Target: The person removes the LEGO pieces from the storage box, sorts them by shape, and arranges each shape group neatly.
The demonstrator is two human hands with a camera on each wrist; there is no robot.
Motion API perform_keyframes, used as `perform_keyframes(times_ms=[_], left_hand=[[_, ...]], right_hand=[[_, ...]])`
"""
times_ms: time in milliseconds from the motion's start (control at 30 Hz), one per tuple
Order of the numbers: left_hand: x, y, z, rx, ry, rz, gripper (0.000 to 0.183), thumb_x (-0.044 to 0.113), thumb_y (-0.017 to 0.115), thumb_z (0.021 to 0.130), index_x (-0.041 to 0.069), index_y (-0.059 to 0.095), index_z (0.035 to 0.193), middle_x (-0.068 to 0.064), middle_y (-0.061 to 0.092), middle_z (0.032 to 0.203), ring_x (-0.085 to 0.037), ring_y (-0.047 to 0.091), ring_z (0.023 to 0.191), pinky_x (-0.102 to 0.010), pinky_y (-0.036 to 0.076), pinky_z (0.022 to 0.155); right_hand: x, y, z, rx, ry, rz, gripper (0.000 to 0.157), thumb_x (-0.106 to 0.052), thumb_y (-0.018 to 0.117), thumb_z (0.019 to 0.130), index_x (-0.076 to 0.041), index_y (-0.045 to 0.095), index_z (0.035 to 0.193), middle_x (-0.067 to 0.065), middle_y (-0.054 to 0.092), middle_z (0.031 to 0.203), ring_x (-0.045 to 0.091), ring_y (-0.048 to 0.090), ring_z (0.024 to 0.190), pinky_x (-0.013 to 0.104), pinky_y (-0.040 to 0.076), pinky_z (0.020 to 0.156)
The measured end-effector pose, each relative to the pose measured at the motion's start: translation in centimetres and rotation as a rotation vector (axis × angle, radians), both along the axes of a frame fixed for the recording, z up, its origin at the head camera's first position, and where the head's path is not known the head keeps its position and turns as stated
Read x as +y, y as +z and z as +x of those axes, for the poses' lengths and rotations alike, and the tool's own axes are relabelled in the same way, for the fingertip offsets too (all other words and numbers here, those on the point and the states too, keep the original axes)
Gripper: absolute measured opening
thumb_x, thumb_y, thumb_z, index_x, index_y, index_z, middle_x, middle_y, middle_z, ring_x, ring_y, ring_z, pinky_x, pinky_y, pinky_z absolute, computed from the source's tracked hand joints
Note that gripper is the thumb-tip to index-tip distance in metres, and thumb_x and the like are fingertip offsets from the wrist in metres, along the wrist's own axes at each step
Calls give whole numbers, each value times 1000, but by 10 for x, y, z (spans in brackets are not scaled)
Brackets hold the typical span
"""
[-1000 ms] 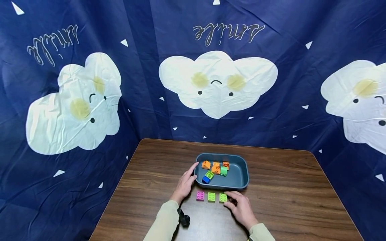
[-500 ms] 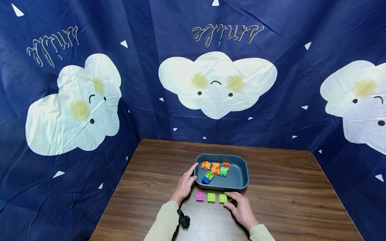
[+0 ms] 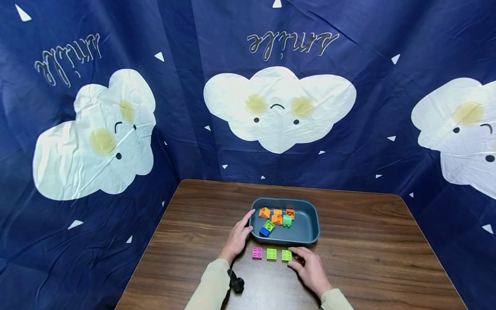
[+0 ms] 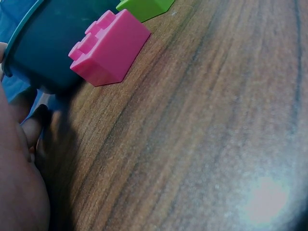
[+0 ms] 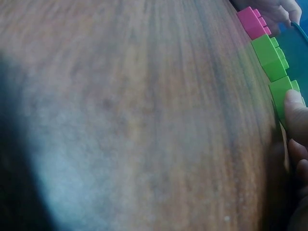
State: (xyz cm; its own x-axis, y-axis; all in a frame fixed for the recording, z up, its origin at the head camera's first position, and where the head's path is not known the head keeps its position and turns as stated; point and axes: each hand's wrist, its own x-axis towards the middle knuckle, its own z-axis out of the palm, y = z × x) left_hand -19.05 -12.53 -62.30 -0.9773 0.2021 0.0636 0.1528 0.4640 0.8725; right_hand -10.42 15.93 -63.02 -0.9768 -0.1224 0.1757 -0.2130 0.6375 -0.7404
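My left hand [image 3: 236,238] rests against the left wall of a dark teal bin [image 3: 306,234], fingers fairly straight along its side. In front of the bin, a pink toy building block [image 3: 257,253] and two lime green blocks stand in a row, studs up. The middle green block [image 3: 271,254] is untouched. My right hand [image 3: 311,266] pinches the rightmost green block [image 3: 286,255] between thumb and index finger, and the block sits on the table. In the right wrist view the thumb [image 5: 294,108] presses that block's near side; the index finger is hidden there.
Inside the bin lie several orange blocks [image 3: 265,212], a green rounded block [image 3: 287,221], and a lime block [image 3: 269,225] beside a blue one [image 3: 264,231]. The brown wooden table [image 3: 360,241] meets a navy cloud-print curtain [image 3: 178,129] behind.
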Motion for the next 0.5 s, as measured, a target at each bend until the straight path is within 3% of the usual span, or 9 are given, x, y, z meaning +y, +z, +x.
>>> perform_keyframes(times_ms=[500], left_hand=[[0,-1,-1,4,2,1,58,25,49,108,43,39,162,3,42,166,-35,42,148,-71,28,116]], right_hand=[[0,0,0,-7,0,-18,38,-13,90,81,-16,79,118,-8,73,108,5,65,88,27,54,75]])
